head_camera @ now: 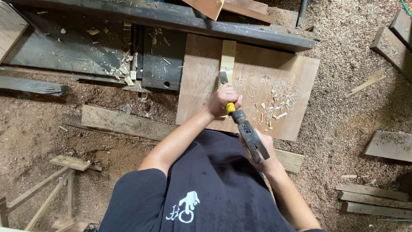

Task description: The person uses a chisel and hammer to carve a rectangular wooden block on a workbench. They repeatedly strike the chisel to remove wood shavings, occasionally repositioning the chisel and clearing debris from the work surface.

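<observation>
Two hands share the work over a brown board point(201, 73) lying on the sawdust floor point(343, 107): furthest left, the left hand point(223, 99) is wrapped tight round a yellow-handled chisel point(229, 103), holding its blade down on a pale wood strip point(228, 56) so the edge stays put. To its right, the right hand point(262, 151) is closed on a claw hammer point(251, 136), whose head meets the chisel's butt. Pale chips point(277, 101) lie scattered on the board further right.

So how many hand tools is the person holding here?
2: a yellow-handled chisel gripped by the left hand on the pale strip; a claw hammer in the right hand.
</observation>
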